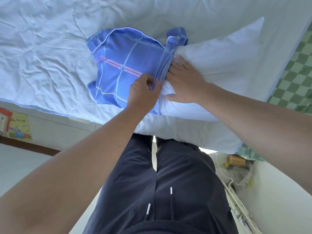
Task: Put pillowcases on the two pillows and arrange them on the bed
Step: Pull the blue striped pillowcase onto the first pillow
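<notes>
A: Status on the pillow?

B: White pillow (219, 65) lies on the bed (42, 56), near edge, right of centre. Its left end is inside the blue pillowcase (118, 65); the right part is bare.

A: How far on is the case?

B: The case covers only the left portion. Its open edge is bunched into a band (164, 65) running across the pillow from far to near.

A: Hands?

B: Left hand (143, 97) is curled round the near end of the bunched band, thumb and fingers pinching the fabric. Right hand (185, 80) lies on the bare pillow just right of the band, fingers pointing left, tips touching the band. Thumb is spread toward the near side, pressed into the pillow. Whether its fingers reach under the band, I cannot tell.

A: Case pattern, for ID?

B: Blue with pale grid lines, a red stripe pair and a small star.

A: Anything else around?

B: White wrinkled sheet over the bed. Green checked cloth (297, 78) at the far right. The person stands at the near edge in dark trousers (160, 191). A second white pillow (194, 134) lies just nearer, partly under the first.
</notes>
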